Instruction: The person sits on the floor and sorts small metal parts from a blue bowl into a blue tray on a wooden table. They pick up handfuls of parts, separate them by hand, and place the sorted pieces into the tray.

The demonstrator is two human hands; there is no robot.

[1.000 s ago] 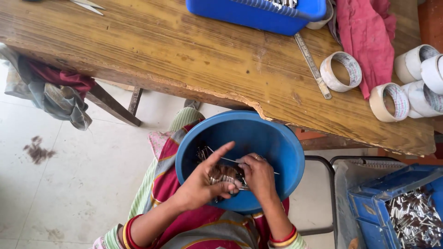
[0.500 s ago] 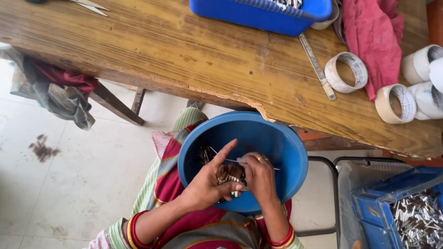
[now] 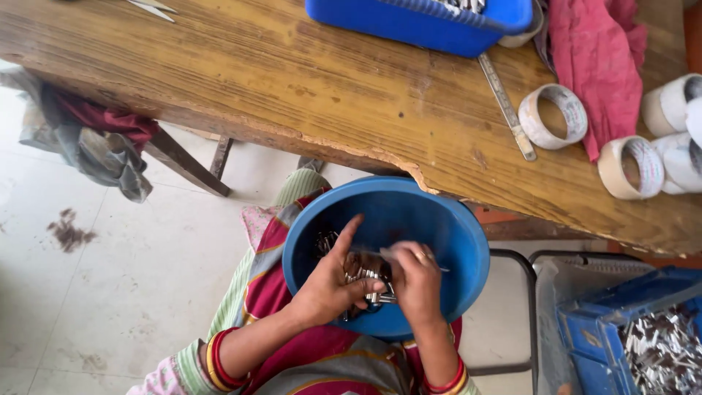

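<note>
Over the round blue plastic basin (image 3: 446,241) resting on the person's lap below the worn wooden surface (image 3: 292,88), the left hand (image 3: 329,285) grips a bundle of small metal pieces (image 3: 365,272) while the right hand (image 3: 415,281) pinches them, so the bundle should be held low inside the rim to catch strays.

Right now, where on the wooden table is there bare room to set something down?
The wooden table is bare between the scissors at its far left and the blue basket. The right end is crowded: metal ruler, tape rolls, pink cloth.
</note>
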